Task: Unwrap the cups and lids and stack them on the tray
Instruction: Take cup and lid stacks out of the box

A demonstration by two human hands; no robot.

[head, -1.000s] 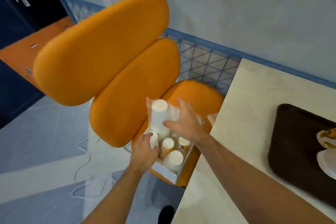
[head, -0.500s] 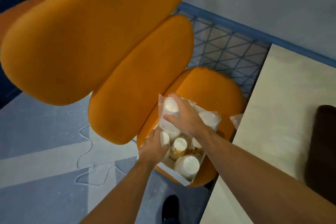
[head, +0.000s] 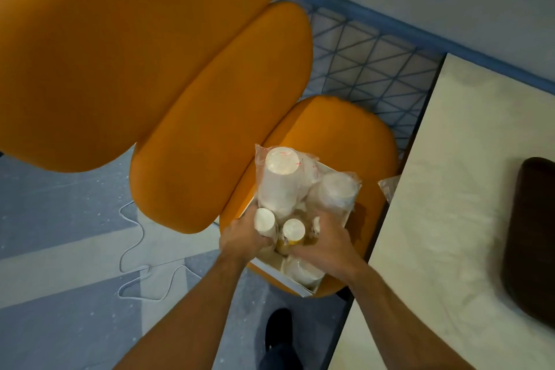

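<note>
- One box (head: 295, 285) on the orange chair (head: 339, 135) holds about six wrapped cup stacks (head: 277, 180).
- Left hand (head: 244, 239) grips one stack in the box.
- Right hand (head: 326, 245) reaches into the box; its grip cannot be told.
- One tray (head: 531, 237) lies right of the box.

Faint red print on plastic wrap (head: 303, 168), too blurred to read

Likely a café or fast-food seating area. Orange padded chairs (head: 216, 117) with rounded backs stand on a blue-grey patterned floor (head: 60, 219), beside a pale table (head: 450, 219). A dark brown serving tray (head: 531, 237) lies at the table's right edge. Blue mesh panel (head: 369, 60) runs along a plain wall. A box (head: 285, 278) of plastic-wrapped disposable cups (head: 279, 183) sits on one chair seat. A white cable (head: 135, 249) trails across the floor.
</note>
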